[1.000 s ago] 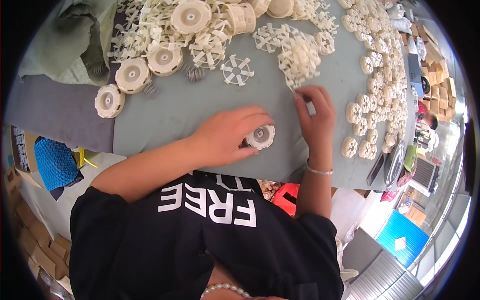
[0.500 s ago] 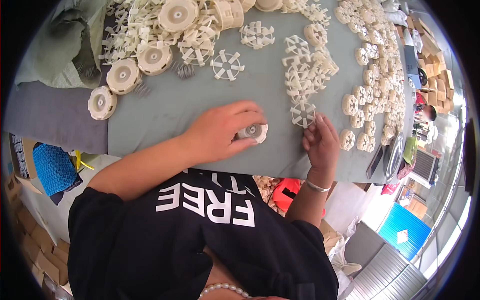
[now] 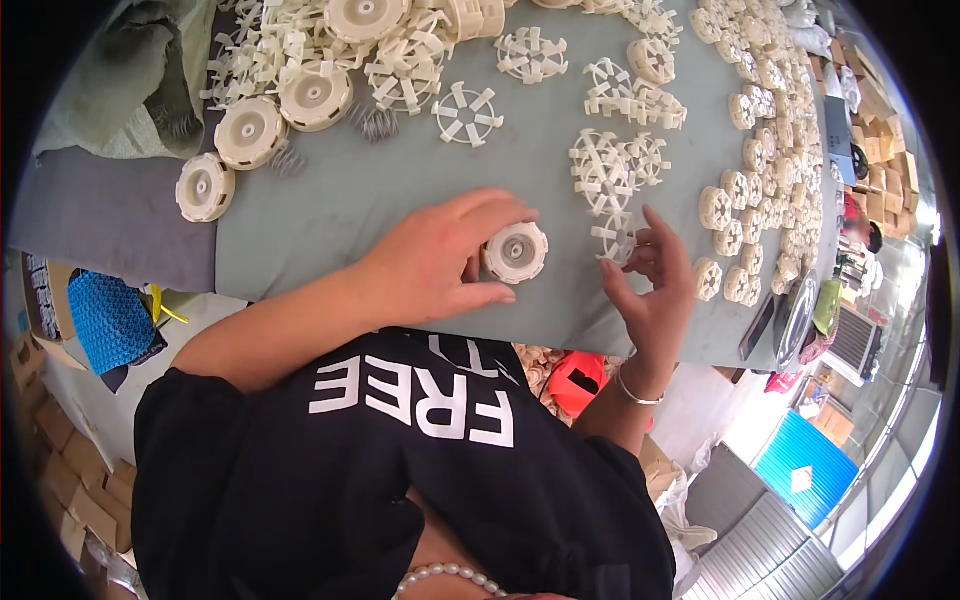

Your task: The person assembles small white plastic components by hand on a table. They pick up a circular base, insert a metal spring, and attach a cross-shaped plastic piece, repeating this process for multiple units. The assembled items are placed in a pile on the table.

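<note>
My left hand (image 3: 440,255) curls round the left side of a round cream plastic housing (image 3: 517,250), index finger along its top edge and thumb below. The housing's face, with a small hub in the middle, is turned up. At the near end of a cluster of cream spoked rings (image 3: 605,170), my right hand (image 3: 650,275) has its thumb and a curled finger at the edge of one spoked plastic ring (image 3: 612,238), which looks tilted. Its index finger stands away from that ring. The exact contact is partly hidden.
Larger cream wheels (image 3: 250,133) and a heap of spoked pieces (image 3: 270,50) lie at the far left, with metal springs (image 3: 375,122) beside them. Many assembled round parts (image 3: 760,200) cover the table's right side. A phone (image 3: 757,330) lies near the right edge.
My left fingers have drawn back, baring more of the housing. My right hand has spread its index finger, and the ring by it has tilted. The cluster of rings has separated into two groups.
</note>
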`<state>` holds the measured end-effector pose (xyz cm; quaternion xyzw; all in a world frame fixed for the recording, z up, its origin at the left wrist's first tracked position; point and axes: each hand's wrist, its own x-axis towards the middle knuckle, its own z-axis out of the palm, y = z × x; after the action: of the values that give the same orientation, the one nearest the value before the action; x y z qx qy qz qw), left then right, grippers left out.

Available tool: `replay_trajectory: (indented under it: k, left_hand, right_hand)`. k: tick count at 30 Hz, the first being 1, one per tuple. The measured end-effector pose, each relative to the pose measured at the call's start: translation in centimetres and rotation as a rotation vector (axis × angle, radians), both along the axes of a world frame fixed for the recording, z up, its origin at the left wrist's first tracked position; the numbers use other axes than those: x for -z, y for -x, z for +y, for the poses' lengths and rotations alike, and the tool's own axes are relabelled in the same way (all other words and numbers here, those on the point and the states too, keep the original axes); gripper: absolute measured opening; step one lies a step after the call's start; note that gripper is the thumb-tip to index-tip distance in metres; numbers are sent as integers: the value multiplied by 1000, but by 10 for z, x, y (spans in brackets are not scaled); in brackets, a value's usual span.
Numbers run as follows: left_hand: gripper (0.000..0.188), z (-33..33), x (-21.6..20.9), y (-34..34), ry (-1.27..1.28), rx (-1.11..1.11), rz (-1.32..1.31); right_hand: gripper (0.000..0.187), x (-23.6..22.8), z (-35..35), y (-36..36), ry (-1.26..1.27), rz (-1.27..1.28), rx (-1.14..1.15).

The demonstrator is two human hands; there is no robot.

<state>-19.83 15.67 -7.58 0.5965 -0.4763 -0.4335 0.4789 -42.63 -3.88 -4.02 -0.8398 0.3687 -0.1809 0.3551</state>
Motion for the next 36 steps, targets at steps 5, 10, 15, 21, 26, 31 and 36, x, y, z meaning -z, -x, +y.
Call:
replay_trajectory:
  k: [5, 10, 15, 21, 26, 31, 36]
  left_hand:
    - [70, -3, 0, -6, 24, 2, -28]
    - [61, -2, -1, -5, 25, -10, -24]
    - [55, -3, 4, -2, 56, -45, -81]
    - [54, -4, 4, -1, 20, -73, -105]
    - [52, 7, -11, -3, -24, -62, -116]
    - [35, 82, -36, -76, 100, -605, -863]
    - [61, 140, -21, -113, -185, -760, -1103]
  right_hand:
    - [59, -5, 3, -1, -193, -471, -22]
    - [64, -24, 28, -27, 36, -20, -369]
    - [63, -8, 41, -40, 56, -15, -455]
    - [67, -5, 45, -44, 93, 55, -496]
    - [66, -7, 48, -28, 73, 145, -484]
    - [62, -20, -17, 40, 545, 367, -77]
    - [45, -13, 27, -49, 349, -86, -218]
